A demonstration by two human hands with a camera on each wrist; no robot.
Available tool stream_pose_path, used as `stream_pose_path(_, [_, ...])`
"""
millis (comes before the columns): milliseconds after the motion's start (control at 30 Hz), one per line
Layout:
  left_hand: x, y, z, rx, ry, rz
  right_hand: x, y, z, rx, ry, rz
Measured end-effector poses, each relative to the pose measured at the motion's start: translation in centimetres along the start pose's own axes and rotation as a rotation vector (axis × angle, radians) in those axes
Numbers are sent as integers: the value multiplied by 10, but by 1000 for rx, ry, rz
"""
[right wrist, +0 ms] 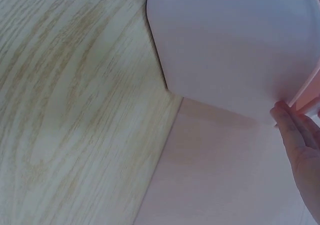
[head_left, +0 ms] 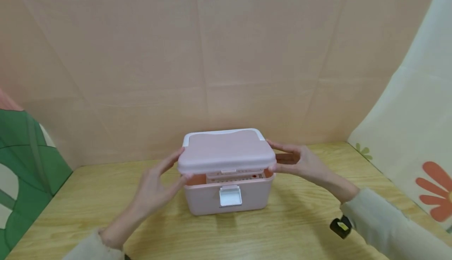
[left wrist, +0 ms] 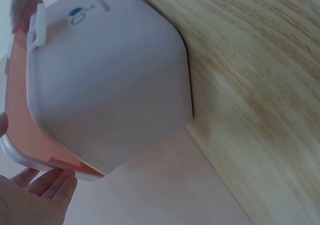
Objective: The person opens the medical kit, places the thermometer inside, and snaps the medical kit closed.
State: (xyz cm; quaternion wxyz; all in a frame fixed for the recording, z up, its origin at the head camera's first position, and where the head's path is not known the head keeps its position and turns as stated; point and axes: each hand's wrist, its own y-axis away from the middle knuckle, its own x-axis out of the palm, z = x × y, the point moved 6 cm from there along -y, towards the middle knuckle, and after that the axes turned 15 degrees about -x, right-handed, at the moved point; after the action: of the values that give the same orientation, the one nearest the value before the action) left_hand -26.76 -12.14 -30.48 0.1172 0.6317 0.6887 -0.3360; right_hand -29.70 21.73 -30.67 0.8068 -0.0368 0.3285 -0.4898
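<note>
A pink storage box stands on the table, its lid raised partway at the front. Through the gap show the orange-pink inside and a perforated inner tray. A white latch sticks out from the box front. My left hand holds the lid's left side, thumb by the front corner and fingers farther back. On the opposite side, my right hand grips the lid the same way. In the left wrist view, fingertips touch the lid's edge; in the right wrist view, fingertips lie at the rim.
A wood-grain table carries the box, with a beige cloth backdrop close behind. A pale cloth with orange flowers hangs at right, a green patterned one at left. A small black device sits at my right wrist.
</note>
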Motion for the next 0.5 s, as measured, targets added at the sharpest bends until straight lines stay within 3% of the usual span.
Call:
stream_pose_path(233, [5, 4, 2, 31, 5, -14, 2, 3, -1, -23, -20, 8])
stream_pose_path(500, [8, 10, 6, 69, 6, -53, 5, 7, -4, 13, -2, -11])
